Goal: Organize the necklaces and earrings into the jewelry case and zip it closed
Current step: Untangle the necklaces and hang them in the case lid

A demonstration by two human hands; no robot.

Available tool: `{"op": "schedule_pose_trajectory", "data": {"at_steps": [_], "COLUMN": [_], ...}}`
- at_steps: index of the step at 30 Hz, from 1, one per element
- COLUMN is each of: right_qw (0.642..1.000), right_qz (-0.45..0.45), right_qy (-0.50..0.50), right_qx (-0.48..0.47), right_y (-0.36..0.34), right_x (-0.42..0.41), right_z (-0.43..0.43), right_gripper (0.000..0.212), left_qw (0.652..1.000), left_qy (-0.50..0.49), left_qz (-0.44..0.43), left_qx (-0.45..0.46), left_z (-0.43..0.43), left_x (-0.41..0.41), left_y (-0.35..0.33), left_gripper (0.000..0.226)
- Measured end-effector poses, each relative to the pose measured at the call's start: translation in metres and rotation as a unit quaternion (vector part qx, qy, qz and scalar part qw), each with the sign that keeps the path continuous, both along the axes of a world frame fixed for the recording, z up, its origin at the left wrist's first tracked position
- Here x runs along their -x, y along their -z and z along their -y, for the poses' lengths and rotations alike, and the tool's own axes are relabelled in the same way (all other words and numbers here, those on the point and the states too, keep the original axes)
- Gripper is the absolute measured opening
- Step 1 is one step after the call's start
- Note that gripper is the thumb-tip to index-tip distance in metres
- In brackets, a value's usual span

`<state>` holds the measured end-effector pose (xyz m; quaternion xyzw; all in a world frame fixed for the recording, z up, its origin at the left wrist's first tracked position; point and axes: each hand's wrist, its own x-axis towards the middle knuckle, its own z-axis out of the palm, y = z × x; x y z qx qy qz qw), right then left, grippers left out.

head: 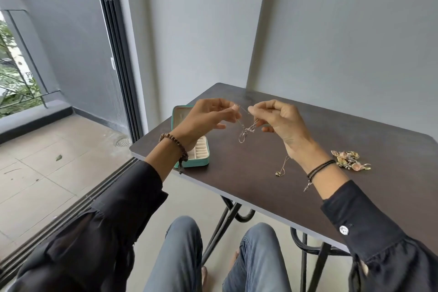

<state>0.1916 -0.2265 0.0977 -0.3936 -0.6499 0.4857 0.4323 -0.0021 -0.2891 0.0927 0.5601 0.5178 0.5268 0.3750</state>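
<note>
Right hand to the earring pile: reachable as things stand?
Probably, path-wise: the earring pile lies on the table beside the wrist of the right hand, nothing between. But it and the left hand both pinch the tangled necklace, so that grip is taken until it lets go.

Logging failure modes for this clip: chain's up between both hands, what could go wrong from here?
1. The chain pinched between left hand and right hand hangs in a knotted clump; pulling apart may tighten it or snap a link.
2. A second necklace lies on the table beside the right wrist; the forearm could drag it.
3. The open jewelry case sits near the table edge under the left forearm; a bump might tip it off.
</note>
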Motion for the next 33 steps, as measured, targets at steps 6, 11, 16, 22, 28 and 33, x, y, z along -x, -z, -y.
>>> {"op": "schedule_pose_trajectory", "data": {"at_steps": [6, 11, 16, 22, 28, 33], "right_qw": [1.0, 1.0, 0.997, 0.997, 0.996, 0.996], "right_qz": [0.005, 0.01, 0.002, -0.005, -0.032, -0.054], "right_qy": [-0.018, -0.025, -0.07, -0.063, -0.06, -0.061], "right_qx": [0.006, 0.004, 0.031, 0.044, 0.05, 0.03], "right_y": [0.005, 0.003, 0.0, 0.002, -0.007, -0.021], "right_x": [-0.011, -0.017, -0.021, -0.028, -0.03, -0.028], "right_z": [0.0, 0.001, 0.007, 0.009, 0.012, 0.015], "right_gripper": [0.021, 0.02, 0.036, 0.032, 0.029, 0.029], "left_qw": [1.0, 0.999, 0.999, 0.999, 0.999, 0.999], "left_qy": [0.009, 0.009, 0.021, 0.004, -0.003, 0.003], "left_qz": [0.001, -0.02, -0.025, -0.036, -0.037, -0.04], "left_qx": [-0.028, -0.04, -0.037, -0.036, -0.031, -0.035], "left_z": [-0.008, -0.013, -0.015, -0.016, -0.016, -0.015], "left_x": [-0.012, -0.029, -0.038, -0.042, -0.04, -0.042], "left_y": [-0.025, -0.041, -0.048, -0.05, -0.051, -0.051], "left_gripper": [0.034, 0.029, 0.024, 0.024, 0.022, 0.02]}}
